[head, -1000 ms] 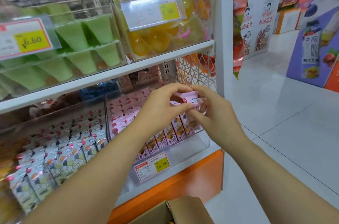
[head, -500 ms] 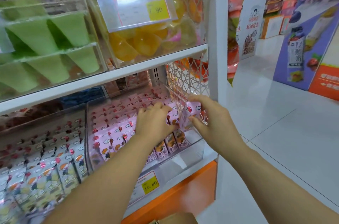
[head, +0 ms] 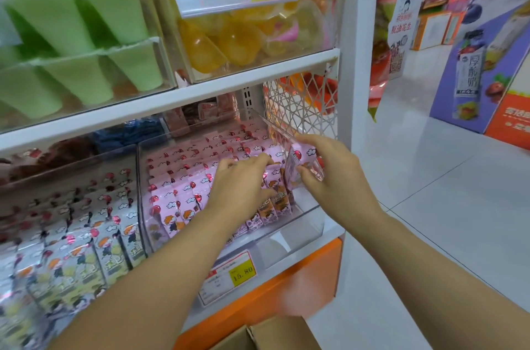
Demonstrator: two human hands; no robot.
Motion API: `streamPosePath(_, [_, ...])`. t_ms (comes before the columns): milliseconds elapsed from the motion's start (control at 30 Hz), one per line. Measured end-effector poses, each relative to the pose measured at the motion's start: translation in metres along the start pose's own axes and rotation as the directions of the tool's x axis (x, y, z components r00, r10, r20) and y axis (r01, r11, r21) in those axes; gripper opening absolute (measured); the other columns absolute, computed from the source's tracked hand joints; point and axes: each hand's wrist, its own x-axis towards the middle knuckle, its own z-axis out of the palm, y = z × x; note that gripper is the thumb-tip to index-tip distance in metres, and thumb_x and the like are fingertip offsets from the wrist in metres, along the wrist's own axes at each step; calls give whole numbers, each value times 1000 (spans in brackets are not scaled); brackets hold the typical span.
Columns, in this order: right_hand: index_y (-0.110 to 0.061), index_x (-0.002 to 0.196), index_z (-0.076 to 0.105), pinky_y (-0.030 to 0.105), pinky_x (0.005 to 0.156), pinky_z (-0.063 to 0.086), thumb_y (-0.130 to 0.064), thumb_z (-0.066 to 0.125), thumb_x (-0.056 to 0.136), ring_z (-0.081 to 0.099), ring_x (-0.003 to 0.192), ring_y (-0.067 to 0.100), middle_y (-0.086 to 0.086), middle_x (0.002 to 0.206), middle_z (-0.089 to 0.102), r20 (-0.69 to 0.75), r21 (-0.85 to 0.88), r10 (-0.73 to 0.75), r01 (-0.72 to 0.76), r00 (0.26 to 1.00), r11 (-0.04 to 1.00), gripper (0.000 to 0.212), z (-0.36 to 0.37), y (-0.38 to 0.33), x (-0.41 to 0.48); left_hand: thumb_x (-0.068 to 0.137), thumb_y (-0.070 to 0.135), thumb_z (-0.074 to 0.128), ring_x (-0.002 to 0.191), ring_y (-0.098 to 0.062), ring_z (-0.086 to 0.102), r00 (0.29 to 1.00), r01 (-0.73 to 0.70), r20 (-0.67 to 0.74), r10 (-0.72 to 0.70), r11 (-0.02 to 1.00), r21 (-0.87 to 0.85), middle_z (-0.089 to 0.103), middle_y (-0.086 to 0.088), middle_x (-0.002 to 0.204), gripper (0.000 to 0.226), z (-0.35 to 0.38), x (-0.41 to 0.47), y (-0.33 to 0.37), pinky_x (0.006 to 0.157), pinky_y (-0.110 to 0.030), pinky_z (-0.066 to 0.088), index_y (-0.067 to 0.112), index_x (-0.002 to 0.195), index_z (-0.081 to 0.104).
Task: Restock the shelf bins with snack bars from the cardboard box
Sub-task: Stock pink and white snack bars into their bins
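The right hand (head: 329, 177) pinches one pink snack bar (head: 296, 161) between thumb and fingertips, holding it on edge and a little tilted, close against the right wall of the clear bin (head: 289, 230); I cannot tell whether the bar touches that wall. Just to the left of it, the left hand (head: 238, 187) lies palm down on the rows of pink bars (head: 183, 174) that fill the bin, its fingers stretched out over their tops and gripping nothing, the fingertips almost reaching the held bar. Both forearms reach in from below. Beneath the hands, on the bin's front, sits a price tag (head: 231, 273) with a yellow patch reading 15.80, and under that runs the orange base (head: 301, 272) of the unit. Lower, nearest me, the open flaps of the cardboard box (head: 275, 332) show at the bottom edge; what it holds is hidden. Left of the left hand, a neighbouring bin (head: 71, 232) is packed with pale grey packets bearing the same cartoon figure. Behind the right hand stands a white lattice panel (head: 301, 111). Above both hands a white shelf (head: 200, 91) carries a tub of yellow jelly cups (head: 238, 40) and, further left, green cups (head: 71, 34). Off to the right of the right hand stretch pale floor tiles (head: 430, 206) and a purple display stand (head: 481, 68).
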Motion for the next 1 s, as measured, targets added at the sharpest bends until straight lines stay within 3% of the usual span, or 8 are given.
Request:
streamPosePath(100, [-20, 124, 61, 36, 96, 31, -17, 68, 84, 46, 117, 26, 2, 127, 57, 64, -226, -34, 48, 997, 973, 40, 9, -1, 13, 83, 51, 64, 119, -16, 50, 1000, 0, -15, 0, 1000, 14, 56, 9, 131, 55, 0, -1, -1, 99, -32, 23, 26, 129, 45])
streamPosePath(200, [-29, 132, 55, 41, 101, 27, -30, 63, 88, 33, 125, 28, 3, 134, 45, 187, -438, -14, 96, 982, 894, 44, 10, -6, 35, 81, 56, 62, 118, -17, 50, 1000, 3, -14, -2, 999, 46, 58, 9, 127, 58, 1, 1, -5, 98, -34, 24, 27, 128, 46])
streamPosePath(333, [-30, 131, 53, 41, 102, 28, -29, 60, 90, 35, 121, 26, -2, 129, 53, 317, -516, 28, 148, 948, 844, 41, 22, -5, 53, 80, 57, 63, 121, -19, 48, 1000, 28, -13, -28, 999, 29, 57, 8, 130, 60, 4, 6, -9, 99, -37, 26, 28, 130, 46])
streamPosePath(533, [-31, 106, 68, 42, 104, 27, -26, 64, 85, 39, 117, 22, -6, 106, 65, 350, -645, 17, 228, 937, 729, 21, 30, 2, 51, 81, 56, 62, 122, -20, 44, 1000, 14, -13, -13, 997, 74, 47, 4, 132, 63, 11, 9, -9, 99, -38, 25, 24, 132, 44])
streamPosePath(633, [-35, 112, 65, 44, 108, 22, -31, 64, 86, 37, 122, 20, -10, 119, 61, 413, -549, 26, 226, 910, 805, 27, 21, 2, 50, 75, 64, 60, 126, -22, 39, 1000, 7, 23, -9, 996, 89, 45, 3, 135, 73, 2, 10, -8, 102, -40, 25, 27, 136, 42])
streamPosePath(733, [-33, 120, 61, 42, 107, 24, -29, 66, 84, 38, 126, 23, -13, 131, 56, 322, -436, -14, 161, 947, 885, 36, 13, 1, 39, 75, 64, 62, 130, -22, 35, 999, 30, 11, -30, 999, 31, 42, 3, 140, 79, -12, 4, -8, 104, -39, 23, 33, 142, 34])
streamPosePath(867, [-21, 112, 68, 36, 104, 30, -21, 71, 81, 45, 122, 24, -2, 126, 61, 154, -187, -120, 148, 981, 971, 31, 3, -14, 1, 86, 54, 57, 120, -15, 44, 985, 6, -167, -36, 985, -173, 50, 8, 129, 52, -34, -34, -4, 103, -34, 22, 35, 133, 48])
streamPosePath(1000, [-17, 107, 70, 15, 97, 25, -16, 66, 87, 46, 115, 6, 0, 121, 63, 135, 45, -139, 134, 981, 990, 21, 1, -49, -52, 90, 38, 60, 92, -11, 59, 937, -127, -348, -31, 898, -422, 62, 7, 99, 25, -43, -101, -8, 88, -33, 46, 22, 107, 69])
